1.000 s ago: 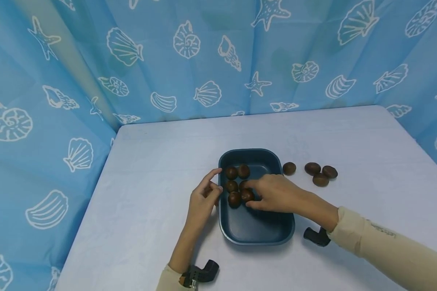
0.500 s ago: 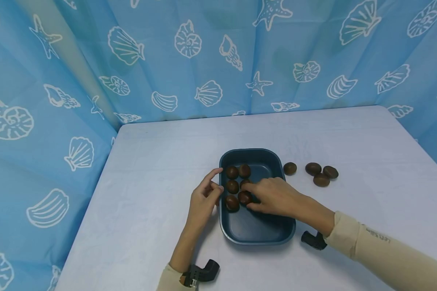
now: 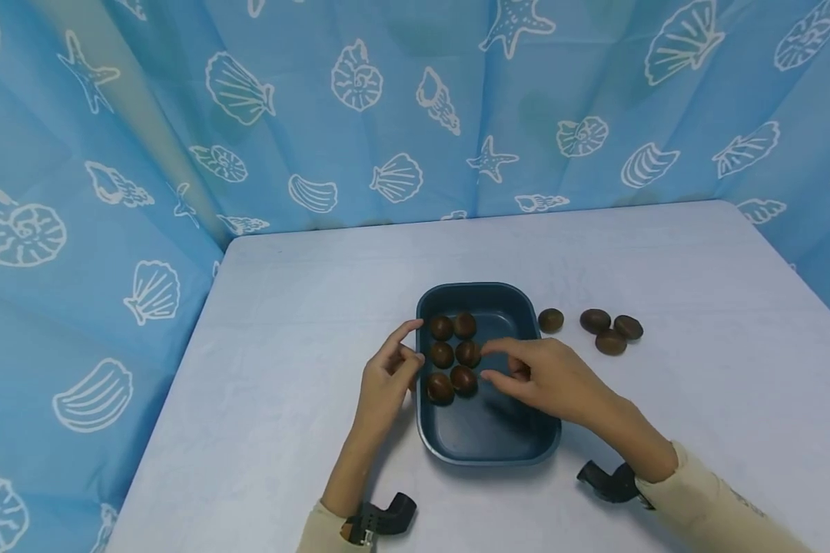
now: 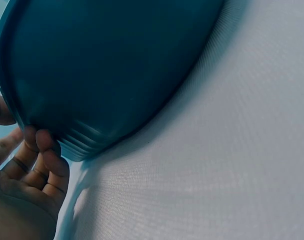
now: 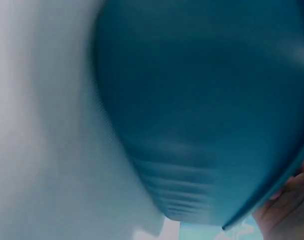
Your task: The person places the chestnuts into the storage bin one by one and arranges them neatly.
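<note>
My left grip (image 3: 382, 376) holds the tray (image 3: 494, 445) at its left rim. My right grip (image 3: 549, 372), thumb and forefinger parted around nothing, hangs over the tray just beside the six nuts (image 3: 442, 354), arranged in two columns of three. On the desk (image 3: 304, 322), a single nut (image 3: 551, 320) lies near the right rim; a cluster of three (image 3: 611, 342) lies farther right.

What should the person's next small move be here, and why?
Probably take the right hand to the lone chestnut beside the tray: that hand's fingers seem to hold nothing, six chestnuts sit inside in pairs, and this one lies nearer than the other three outside.
</note>
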### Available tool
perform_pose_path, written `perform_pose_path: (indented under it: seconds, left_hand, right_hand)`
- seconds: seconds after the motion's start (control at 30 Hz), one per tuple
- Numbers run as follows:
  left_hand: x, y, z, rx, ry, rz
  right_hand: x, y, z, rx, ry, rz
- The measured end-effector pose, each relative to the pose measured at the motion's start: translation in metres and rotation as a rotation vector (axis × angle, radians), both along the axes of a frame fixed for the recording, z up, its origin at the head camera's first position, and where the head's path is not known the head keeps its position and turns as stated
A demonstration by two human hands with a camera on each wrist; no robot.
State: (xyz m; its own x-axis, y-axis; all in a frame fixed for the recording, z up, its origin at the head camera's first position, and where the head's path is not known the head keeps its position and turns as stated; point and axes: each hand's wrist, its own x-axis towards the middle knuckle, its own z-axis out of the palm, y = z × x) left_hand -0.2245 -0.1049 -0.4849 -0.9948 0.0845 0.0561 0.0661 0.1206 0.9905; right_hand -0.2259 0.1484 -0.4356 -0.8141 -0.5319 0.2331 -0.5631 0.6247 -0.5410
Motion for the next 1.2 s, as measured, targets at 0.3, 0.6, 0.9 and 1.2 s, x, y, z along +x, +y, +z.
perform_pose_path:
  seconds: [0.3,0.6,0.9,1.2]
  left_hand:
    - [0.002,0.002,0.001,-0.012,-0.021,-0.003]
    - [0.004,0.003,0.002,-0.032,-0.032,0.007]
    - [0.004,0.004,0.005,-0.053,-0.034,0.014]
    - [0.003,0.005,0.004,-0.041,-0.028,0.010]
  right_hand:
    - [0.012,0.013,-0.012,-0.345,0.036,-0.101]
    - [0.015,0.024,-0.018,-0.475,0.077,-0.114]
    - [0.016,0.048,-0.028,-0.435,0.121,-0.285]
    - [0.016,0.068,-0.034,-0.361,0.130,-0.382]
